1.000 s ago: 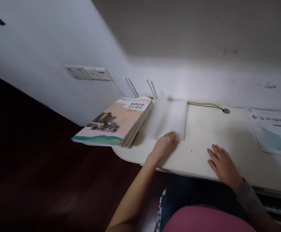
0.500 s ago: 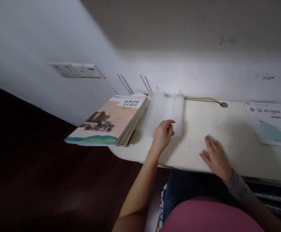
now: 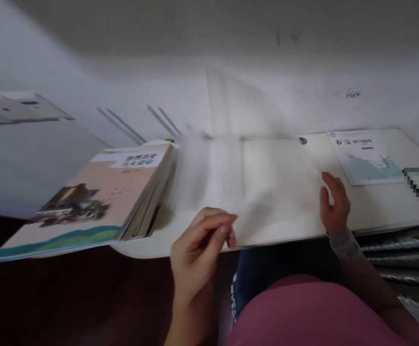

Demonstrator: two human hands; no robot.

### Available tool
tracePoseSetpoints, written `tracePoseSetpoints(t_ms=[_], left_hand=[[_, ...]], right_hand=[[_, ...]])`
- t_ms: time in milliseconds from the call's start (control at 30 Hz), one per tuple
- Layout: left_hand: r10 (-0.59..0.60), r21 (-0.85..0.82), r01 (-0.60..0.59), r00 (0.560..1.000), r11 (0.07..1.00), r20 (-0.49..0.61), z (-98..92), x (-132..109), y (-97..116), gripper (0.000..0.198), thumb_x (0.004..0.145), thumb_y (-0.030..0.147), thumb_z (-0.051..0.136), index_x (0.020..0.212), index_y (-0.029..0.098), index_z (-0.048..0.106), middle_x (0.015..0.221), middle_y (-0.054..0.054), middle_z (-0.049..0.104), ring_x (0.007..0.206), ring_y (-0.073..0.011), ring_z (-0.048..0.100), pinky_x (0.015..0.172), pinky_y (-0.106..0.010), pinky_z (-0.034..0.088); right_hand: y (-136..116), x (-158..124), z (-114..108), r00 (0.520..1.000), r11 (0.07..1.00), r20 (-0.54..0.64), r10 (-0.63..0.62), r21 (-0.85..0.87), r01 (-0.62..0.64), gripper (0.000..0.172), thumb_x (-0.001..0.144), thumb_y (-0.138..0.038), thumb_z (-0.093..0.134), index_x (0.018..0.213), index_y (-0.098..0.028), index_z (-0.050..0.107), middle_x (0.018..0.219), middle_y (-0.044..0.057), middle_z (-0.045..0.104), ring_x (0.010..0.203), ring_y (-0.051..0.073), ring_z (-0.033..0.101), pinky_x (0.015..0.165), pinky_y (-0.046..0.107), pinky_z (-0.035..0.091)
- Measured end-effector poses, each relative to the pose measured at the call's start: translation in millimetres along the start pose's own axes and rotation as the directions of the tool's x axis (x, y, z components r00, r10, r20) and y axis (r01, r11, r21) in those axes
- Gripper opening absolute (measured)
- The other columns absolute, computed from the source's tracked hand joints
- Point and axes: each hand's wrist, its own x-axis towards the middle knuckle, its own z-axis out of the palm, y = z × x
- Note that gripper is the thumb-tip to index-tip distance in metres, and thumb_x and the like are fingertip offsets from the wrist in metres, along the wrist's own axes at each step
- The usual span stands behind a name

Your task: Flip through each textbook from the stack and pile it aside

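White desk (image 3: 373, 206) suits flat work; light pinch, slow turn best, else creases likely. One desk. One book stack (image 3: 97, 197), left end, volumes uncountable. One clear sheet (image 3: 252, 113), blurred, raised over desk between hands. Plastic pile (image 3: 200, 178) beside stack, layers uncountable. One booklet (image 3: 368, 158), toward right. Two hands: left hand (image 3: 202, 252) pinching, apparently sheet's near edge; right hand (image 3: 335, 204) loose, fingers parted from thumb, nothing visibly held.

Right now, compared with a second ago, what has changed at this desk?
The left hand has drawn back toward the body; a clear sheet, apparently pinched in it, now stands raised over the desk. The right hand, palm down before, has lifted and opened upright; whether it touches the sheet is unclear. The view has swung right. The book stack and calligraphy booklet stayed put.
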Motion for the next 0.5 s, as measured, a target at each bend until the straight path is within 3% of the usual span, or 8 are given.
tracePoseSetpoints(t_ms=[100, 200, 367, 500], left_hand=[[-0.131, 0.165, 0.136, 0.991, 0.977, -0.037, -17.0, 0.6, -26.5, 0.011, 0.083, 0.025, 0.061, 0.088, 0.023, 0.07, 0.076, 0.002, 0.059, 0.049, -0.0068, 0.051, 0.051, -0.023, 0.046], [-0.332, 0.391, 0.297, 0.943, 0.871, 0.024, -25.7, -1.3, -56.9, 0.02, 0.081, 0.032, 0.057, 0.093, 0.021, 0.069, 0.063, 0.003, 0.057, 0.053, -0.0119, 0.055, 0.057, -0.025, 0.048], [-0.371, 0.719, 0.182, 0.922, 0.67, 0.112, -26.9, -14.5, -94.3, 0.027, 0.078, 0.033, 0.046, 0.086, 0.02, 0.068, 0.083, -0.005, 0.067, 0.074, -0.0195, 0.064, 0.071, -0.03, 0.05], [-0.383, 0.858, 0.134, 0.92, 0.496, 0.077, -30.2, -22.5, -103.4, 0.03, 0.081, 0.032, 0.041, 0.089, 0.02, 0.067, 0.089, -0.008, 0.065, 0.078, -0.0228, 0.064, 0.074, -0.033, 0.05]], right_hand=[[31.7, 4.2, -17.0, 0.998, 0.982, 0.01, -0.059, -0.177, 0.06, 0.034, 0.095, -0.023, 0.036, 0.115, -0.02, 0.063, 0.113, 0.011, 0.068, 0.114, 0.021, 0.059, 0.104, 0.045, 0.038], [64.9, 0.2, -32.4, 0.994, 0.945, 0.07, -0.084, -0.31, 0.101, 0.032, 0.094, -0.021, 0.039, 0.107, -0.019, 0.067, 0.107, 0.009, 0.071, 0.109, 0.02, 0.061, 0.106, 0.042, 0.035], [101.6, -24.5, -52.8, 0.937, 0.926, 0.314, -0.151, -0.287, 0.245, 0.034, 0.092, -0.017, 0.04, 0.114, -0.02, 0.066, 0.118, 0.008, 0.067, 0.115, 0.019, 0.057, 0.105, 0.039, 0.036], [111.1, -39.0, -58.6, 0.931, 0.945, 0.344, -0.12, -0.247, 0.213, 0.04, 0.089, -0.012, 0.038, 0.12, -0.021, 0.063, 0.124, 0.008, 0.064, 0.122, 0.021, 0.052, 0.105, 0.043, 0.039]])
